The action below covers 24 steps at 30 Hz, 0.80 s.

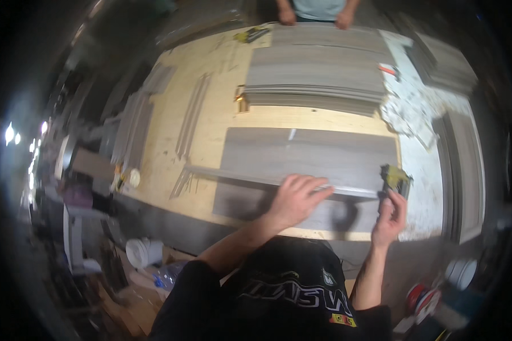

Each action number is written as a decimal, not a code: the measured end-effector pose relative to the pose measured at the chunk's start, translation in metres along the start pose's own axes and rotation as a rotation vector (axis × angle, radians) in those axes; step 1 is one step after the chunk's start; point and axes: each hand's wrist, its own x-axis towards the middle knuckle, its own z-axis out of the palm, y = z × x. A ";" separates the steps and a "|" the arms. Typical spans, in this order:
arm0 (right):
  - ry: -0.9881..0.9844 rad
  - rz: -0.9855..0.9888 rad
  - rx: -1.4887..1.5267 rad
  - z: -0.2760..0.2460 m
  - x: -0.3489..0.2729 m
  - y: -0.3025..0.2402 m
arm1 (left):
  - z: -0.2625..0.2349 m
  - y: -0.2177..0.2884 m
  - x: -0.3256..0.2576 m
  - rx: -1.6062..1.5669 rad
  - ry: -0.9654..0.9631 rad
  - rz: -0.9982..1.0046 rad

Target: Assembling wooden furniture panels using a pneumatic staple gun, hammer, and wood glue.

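A long grey floor plank (307,153) lies flat on the plywood workbench (210,119) in front of me. A narrow grey strip (233,177) runs across it lengthwise. My left hand (296,199) lies flat on this strip near its right half, fingers stretched out and pressing down. My right hand (389,219) is shut on a yellow and black utility knife (395,179) at the plank's right end, just past the end of the strip.
A stack of grey planks (316,74) sits at the far side of the bench. Another person's hands (287,17) rest on its far edge. Thin offcut strips (190,116) lie at the left. More planks (461,165) stand at the right, and buckets (142,250) are on the floor.
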 end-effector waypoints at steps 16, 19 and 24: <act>-0.345 -0.254 -0.711 0.134 0.024 -0.066 | -0.045 -0.087 -0.021 -0.120 -0.037 0.003; -0.371 -0.115 -0.733 0.135 0.024 -0.068 | -0.040 -0.085 -0.021 -0.173 -0.029 -0.021; -0.381 0.017 -0.764 0.122 0.027 -0.055 | -0.024 -0.081 -0.021 -0.251 0.063 -0.030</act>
